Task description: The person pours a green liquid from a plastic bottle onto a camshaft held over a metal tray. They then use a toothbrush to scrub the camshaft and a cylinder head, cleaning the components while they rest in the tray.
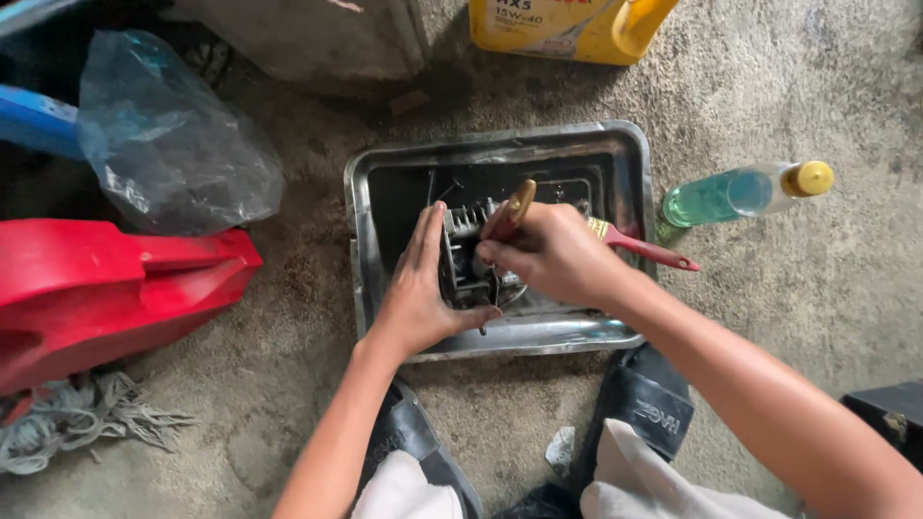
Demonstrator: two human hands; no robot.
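Black sandals (646, 404) below tray (500, 338); yellow jug (567, 29) beyond.

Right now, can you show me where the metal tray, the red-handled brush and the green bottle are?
metal tray (500, 144): head view, on its far rim.
red-handled brush (646, 250): head view, on the red handle right of the right hand.
green bottle (716, 197): head view, on its liquid-filled body.

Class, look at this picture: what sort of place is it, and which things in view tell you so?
Probably a small repair workshop. On the bare concrete floor sit a metal tray holding a finned engine part, a yellow oil jug and a red plastic body panel.
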